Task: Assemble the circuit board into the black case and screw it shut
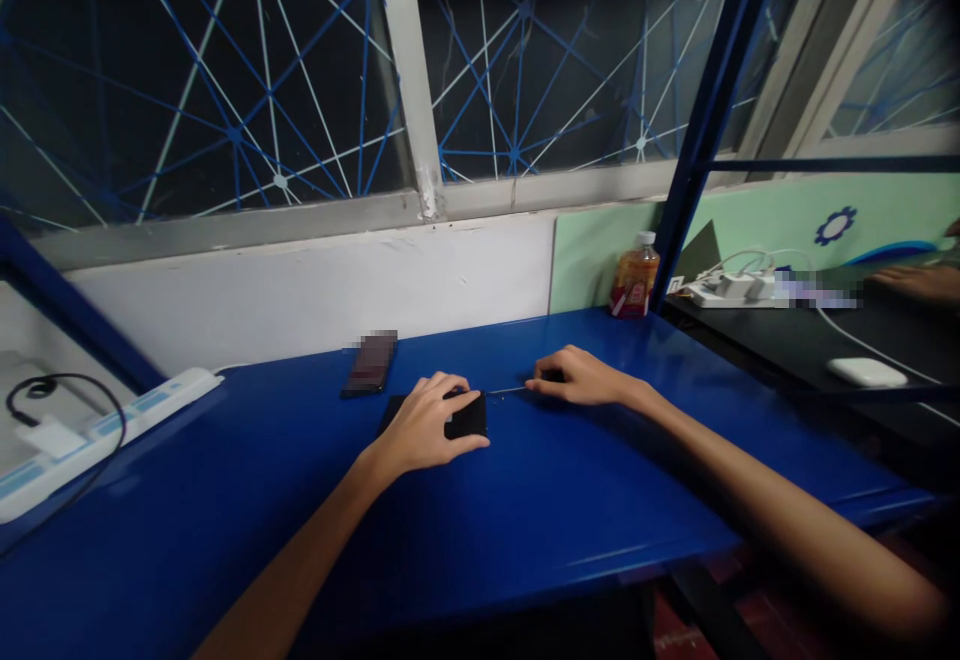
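Observation:
A flat black object (469, 423) lies on the blue table (525, 510). Over it rests my left hand (431, 420), fingers spread across its top and right edge. To the right, my right hand (570, 376) is closed in a pinch on a thin metal rod (510, 390), whose far end reaches the black object's right edge. A few tiny dark specks lie on the table just below the rod. Behind my left hand is a dark phone (370, 364).
A white power strip (169, 398) with a black cable runs along the left. At the back right stands a drink bottle (635, 278) beside a blue post. Another person's hand (915, 282) rests on the black table (787, 340), near a white case (867, 372).

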Tool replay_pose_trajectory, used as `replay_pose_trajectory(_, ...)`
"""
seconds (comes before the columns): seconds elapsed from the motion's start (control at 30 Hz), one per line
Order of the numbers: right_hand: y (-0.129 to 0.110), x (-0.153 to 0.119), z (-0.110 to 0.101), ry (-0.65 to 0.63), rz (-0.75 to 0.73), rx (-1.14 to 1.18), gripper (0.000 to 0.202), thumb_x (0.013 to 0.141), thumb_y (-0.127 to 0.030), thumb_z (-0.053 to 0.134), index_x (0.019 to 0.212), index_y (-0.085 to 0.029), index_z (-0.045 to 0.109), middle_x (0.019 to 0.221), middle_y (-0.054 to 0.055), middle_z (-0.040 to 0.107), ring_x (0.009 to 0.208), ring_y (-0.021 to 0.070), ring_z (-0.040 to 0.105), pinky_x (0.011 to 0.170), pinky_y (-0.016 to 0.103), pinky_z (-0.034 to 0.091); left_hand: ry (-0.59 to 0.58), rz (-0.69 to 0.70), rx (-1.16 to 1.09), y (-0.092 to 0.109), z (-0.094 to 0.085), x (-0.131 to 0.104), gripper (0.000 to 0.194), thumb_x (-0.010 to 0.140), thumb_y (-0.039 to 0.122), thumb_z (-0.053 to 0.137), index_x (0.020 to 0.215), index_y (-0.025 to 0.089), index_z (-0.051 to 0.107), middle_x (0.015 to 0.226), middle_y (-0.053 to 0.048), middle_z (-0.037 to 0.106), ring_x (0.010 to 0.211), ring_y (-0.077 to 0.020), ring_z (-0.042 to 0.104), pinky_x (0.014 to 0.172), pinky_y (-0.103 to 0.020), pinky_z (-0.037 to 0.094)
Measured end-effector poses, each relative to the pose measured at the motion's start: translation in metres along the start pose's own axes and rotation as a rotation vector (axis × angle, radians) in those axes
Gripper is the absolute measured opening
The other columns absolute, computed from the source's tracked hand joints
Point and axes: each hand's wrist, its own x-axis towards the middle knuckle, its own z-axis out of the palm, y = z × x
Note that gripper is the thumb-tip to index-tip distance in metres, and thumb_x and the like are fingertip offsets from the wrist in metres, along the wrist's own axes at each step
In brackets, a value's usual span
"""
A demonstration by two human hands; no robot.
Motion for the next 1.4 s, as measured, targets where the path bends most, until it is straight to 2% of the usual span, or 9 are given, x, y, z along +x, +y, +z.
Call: replay_pose_trajectory(1.4,0.0047,0.0018,0.0051,-0.037,0.033,0.121,0.044,0.089,-0.05,0.047,0.079,-0.014,0.07,0.059,0.001,0.06,0.05,0.0095,0.042,0.05,0.024,0.025,-0.008,0.012,0.016,0.0021,-0.0016,-0.0002,0.056,0.084,0.058,0.055,0.127,0.024,0.055,0.12,-0.01,0.055,0.11,-0.0293,0.048,0.09,-0.045,0.04)
